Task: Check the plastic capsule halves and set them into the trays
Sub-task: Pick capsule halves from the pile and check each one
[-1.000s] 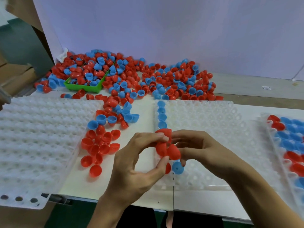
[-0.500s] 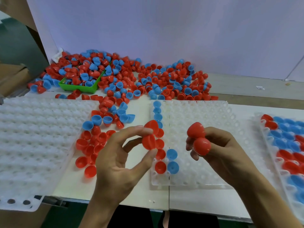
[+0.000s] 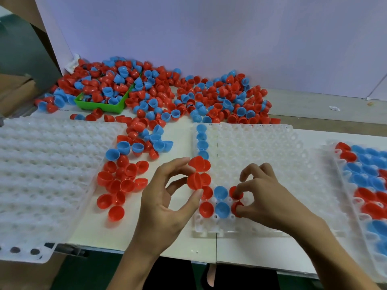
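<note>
Head view, my left hand [image 3: 165, 204]: I pinch two red halves [image 3: 198, 172] between thumb and fingertips, held just above the left edge of the middle tray [image 3: 261, 147].
My right hand [image 3: 266, 195]: my fingertips pinch two red capsule halves [image 3: 236, 199] down at the tray's near rows, beside two blue halves [image 3: 221, 200].
Loose stock: a red cluster [image 3: 121, 181] lies on the table [image 3: 178, 135] left of my hand; the mixed heap [image 3: 157, 95] sits farther back round a green bin [image 3: 100, 105].
Other trays: one bare on the left [image 3: 41, 168], one partly filled on the right [image 3: 364, 181].

Red and blue capsule halves [image 3: 159, 97] heaped at tabletop's far edge; white middle tray [image 3: 261, 155] holds blue column [image 3: 202, 141] along its left edge.
</note>
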